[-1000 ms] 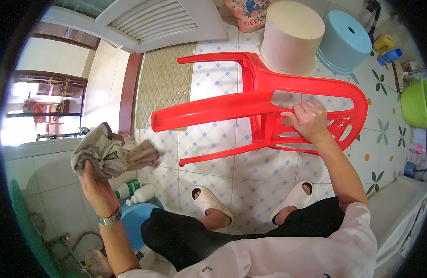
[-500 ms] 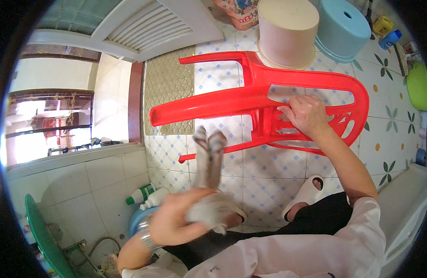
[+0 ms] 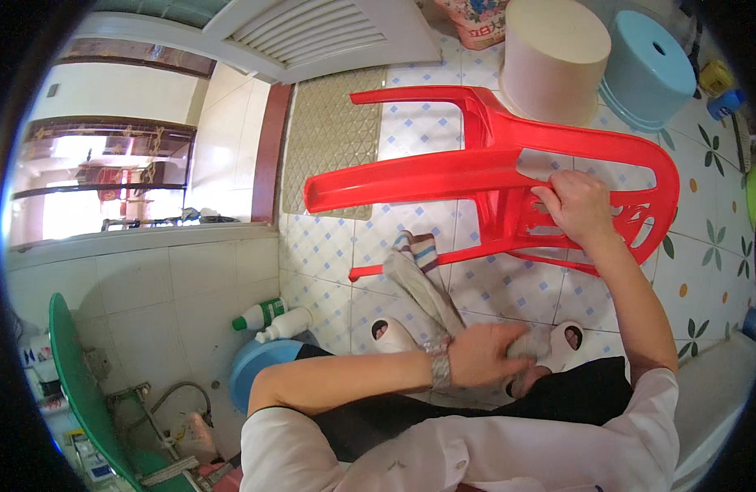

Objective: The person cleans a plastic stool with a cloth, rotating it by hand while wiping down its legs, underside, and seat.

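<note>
A red plastic armchair (image 3: 411,174) lies tipped on its side on the tiled floor, its legs pointing left and its slotted back to the right. My right hand (image 3: 581,207) is closed around the chair's frame near the backrest. Low in front of my body, my left hand (image 3: 480,357) grips a greyish cloth (image 3: 419,287), and a bunched part of it shows at the fingers, blurred. The rest of the cloth trails up and left to a striped end by the chair's lower leg. A bracelet or watch band circles my left wrist.
Behind the chair stand an upturned cream bucket (image 3: 554,61) and a light blue plastic stool (image 3: 648,74). A ribbed mat (image 3: 333,139) lies by the doorway. Two bottles (image 3: 271,320) and a blue basin (image 3: 255,369) are at left, near a green round-edged panel (image 3: 75,385). White slippers are on my feet.
My left hand has swung to the right with the cloth, whose loose end has swung too. My right hand keeps its grip on the chair. The whole view has shifted slightly.
</note>
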`<state>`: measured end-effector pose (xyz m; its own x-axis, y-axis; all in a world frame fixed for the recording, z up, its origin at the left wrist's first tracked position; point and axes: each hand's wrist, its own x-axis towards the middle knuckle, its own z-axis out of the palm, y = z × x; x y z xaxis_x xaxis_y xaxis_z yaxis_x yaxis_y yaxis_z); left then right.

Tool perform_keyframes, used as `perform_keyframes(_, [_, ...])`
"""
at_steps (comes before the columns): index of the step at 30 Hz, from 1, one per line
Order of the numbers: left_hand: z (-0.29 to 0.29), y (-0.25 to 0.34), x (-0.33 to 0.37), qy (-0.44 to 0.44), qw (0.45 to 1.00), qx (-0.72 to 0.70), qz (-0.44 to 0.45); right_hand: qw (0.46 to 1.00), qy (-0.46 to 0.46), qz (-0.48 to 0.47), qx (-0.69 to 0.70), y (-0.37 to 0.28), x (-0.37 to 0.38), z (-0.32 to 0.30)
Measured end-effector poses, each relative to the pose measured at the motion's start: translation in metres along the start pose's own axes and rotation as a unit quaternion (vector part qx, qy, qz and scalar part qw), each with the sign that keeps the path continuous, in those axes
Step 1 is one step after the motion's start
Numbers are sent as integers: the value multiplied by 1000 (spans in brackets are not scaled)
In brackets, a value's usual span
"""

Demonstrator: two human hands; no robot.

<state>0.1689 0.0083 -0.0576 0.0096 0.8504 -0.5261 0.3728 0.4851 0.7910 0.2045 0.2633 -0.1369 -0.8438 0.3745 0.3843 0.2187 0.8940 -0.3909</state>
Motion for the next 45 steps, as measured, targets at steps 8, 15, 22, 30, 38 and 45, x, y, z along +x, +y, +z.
perform_keyframes(8, [-15, 28, -53, 170, 969, -160, 78, 999, -21, -12, -32, 8, 12, 4])
perform_keyframes(15, [-31, -38, 29, 226, 915, -332, -26, 999, 10, -2, -31, 4, 16, 17])
perform_keyframes(22, [-54, -13, 88, 321, 810, -483, -90, 1000, 29, -8, 8, 9, 15, 14])
perform_keyframes(30, [-86, -29, 114, 291, 822, -475, -120, 998, 44, -5, 42, 9, 11, 14])
perform_keyframes(38, [-92, -41, 133, 299, 877, -363, -101, 999, 18, 23, 43, 11, 6, 9])
perform_keyframes(45, [-90, -29, 142, 312, 863, -389, -82, 992, 75, -39, 96, -9, -40, -18])
